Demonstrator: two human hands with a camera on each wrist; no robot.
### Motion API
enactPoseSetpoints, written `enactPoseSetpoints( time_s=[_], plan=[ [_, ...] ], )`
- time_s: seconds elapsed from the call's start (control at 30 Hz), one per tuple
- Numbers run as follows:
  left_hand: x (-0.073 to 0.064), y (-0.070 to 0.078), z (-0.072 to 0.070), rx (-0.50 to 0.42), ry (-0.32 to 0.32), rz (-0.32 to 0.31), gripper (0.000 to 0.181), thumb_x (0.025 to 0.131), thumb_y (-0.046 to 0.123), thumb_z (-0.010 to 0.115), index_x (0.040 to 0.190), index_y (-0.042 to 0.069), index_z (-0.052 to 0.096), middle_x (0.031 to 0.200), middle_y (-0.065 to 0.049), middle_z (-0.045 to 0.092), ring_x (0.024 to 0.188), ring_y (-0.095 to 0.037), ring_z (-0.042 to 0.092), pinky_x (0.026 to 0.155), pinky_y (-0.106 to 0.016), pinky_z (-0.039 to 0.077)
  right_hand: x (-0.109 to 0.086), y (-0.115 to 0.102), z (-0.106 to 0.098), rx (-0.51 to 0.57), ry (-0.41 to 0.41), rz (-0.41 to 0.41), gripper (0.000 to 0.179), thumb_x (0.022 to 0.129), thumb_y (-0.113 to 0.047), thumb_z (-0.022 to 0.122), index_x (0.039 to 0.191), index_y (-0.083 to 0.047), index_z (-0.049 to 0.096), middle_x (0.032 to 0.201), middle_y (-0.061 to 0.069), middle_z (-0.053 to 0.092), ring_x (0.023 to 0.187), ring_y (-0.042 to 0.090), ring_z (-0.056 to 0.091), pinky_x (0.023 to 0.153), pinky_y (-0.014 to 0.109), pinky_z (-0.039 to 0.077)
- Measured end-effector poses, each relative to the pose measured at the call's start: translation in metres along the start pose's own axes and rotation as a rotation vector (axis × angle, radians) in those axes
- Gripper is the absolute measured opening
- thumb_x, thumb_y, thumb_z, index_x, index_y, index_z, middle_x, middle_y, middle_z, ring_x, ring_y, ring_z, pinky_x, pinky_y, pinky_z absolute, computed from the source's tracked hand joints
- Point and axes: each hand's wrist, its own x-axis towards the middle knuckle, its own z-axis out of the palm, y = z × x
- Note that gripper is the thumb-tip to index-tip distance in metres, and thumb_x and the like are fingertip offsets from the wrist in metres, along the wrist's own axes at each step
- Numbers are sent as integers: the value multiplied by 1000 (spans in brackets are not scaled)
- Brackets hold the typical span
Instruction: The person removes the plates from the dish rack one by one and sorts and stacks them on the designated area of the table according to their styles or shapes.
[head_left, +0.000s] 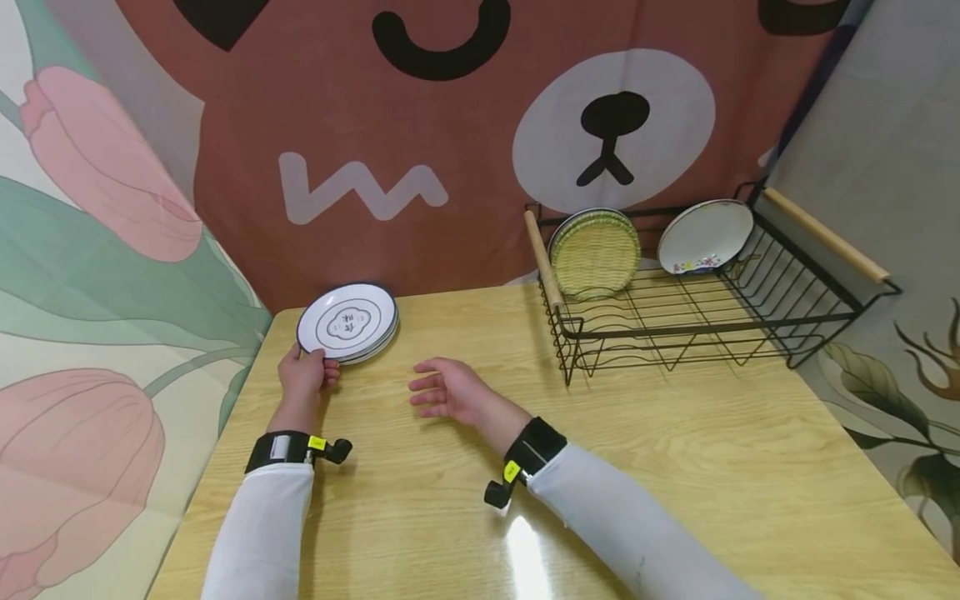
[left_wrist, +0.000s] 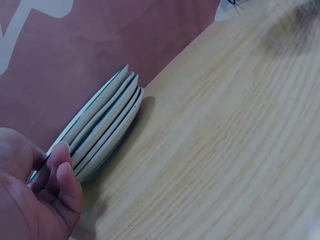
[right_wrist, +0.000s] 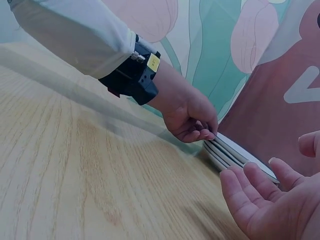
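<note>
A stack of several white plates with dark blue rims [head_left: 348, 319] sits at the table's far left, the top one printed with a dark emblem. My left hand [head_left: 302, 372] pinches the near edge of the top plate, thumb above and fingers curled under its rim. In the left wrist view the stacked plate edges [left_wrist: 107, 117] show side on, fingertips right at the upper rims. My right hand [head_left: 452, 392] is held to the right of the stack, palm turned toward it, fingers loosely spread and holding nothing.
A black wire dish rack [head_left: 675, 329] with wooden handles stands at the back right. It holds a woven yellow-green round piece [head_left: 596, 254] at its left and a white flowered dish [head_left: 708, 233] at its right. A bear-print cloth [head_left: 450, 133] hangs behind the wooden table [head_left: 420, 517].
</note>
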Motion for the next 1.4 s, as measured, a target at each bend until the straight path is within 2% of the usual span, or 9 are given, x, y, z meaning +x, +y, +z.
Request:
enactPoseSetpoints(
  time_s=[0.2,0.3,0.47,0.63,0.73,0.87,1.07,1.23,1.4],
  plan=[
    [-2,0,1,-45,-13,-24,74,107,26,50,167,24,6,61,3,65,48,-7,60,45,-23,51,-1,2,-2,-4,1,6,55,103,-34,52,147,-2,50,134,24,65,97,26,74,104,54,54],
    [-6,1,0,-65,-3,-24,74,108,33,50,167,25,7,62,3,65,48,-8,61,46,-24,52,-4,1,-1,-7,-5,11,53,103,-34,52,145,-2,51,122,19,71,92,24,74,102,53,56],
    [-19,6,-1,-105,69,19,71,107,38,50,166,23,14,65,3,65,48,-9,61,48,-26,55,-11,-7,0,-21,-35,10,45,103,-33,51,138,-6,58,101,9,75,87,23,75,101,55,56],
    [-41,13,11,-150,59,61,58,107,31,48,161,18,30,73,2,64,52,-9,60,50,-24,53,-24,-28,-2,-90,-100,-25,43,105,-35,51,138,-9,59,108,11,74,90,22,75,106,59,51],
    [-57,18,24,-178,-8,83,53,108,27,48,158,15,36,79,2,64,59,-9,64,54,-23,55,-39,-49,-3,-182,-153,-77,43,105,-35,51,139,-8,58,113,13,74,92,21,75,101,53,57],
    [-88,23,43,-203,-151,109,47,109,25,47,155,15,41,86,3,68,74,-10,71,66,-23,59,-65,-84,-2,-300,-224,-173,42,107,-31,47,140,-5,56,109,10,75,96,26,75,95,50,60],
    [-137,27,71,-241,-348,132,44,108,21,44,151,14,46,94,3,73,88,-13,73,78,-28,61,-105,-144,-2,-486,-315,-333,38,107,-22,46,136,-1,58,123,29,67,104,32,72,94,49,60],
    [-172,25,91,-264,-495,135,44,108,19,42,150,12,46,98,3,74,93,-15,73,82,-32,60,-124,-190,-13,-721,-308,-460,35,106,-22,49,134,-6,63,121,20,70,113,34,68,99,51,57],
    [-198,19,111,-286,-601,120,44,106,16,43,150,11,47,98,2,74,95,-18,74,82,-32,60,-128,-231,-33,-877,-182,-466,34,106,-27,53,134,-14,65,121,11,72,114,27,69,101,47,56]
  ],
)
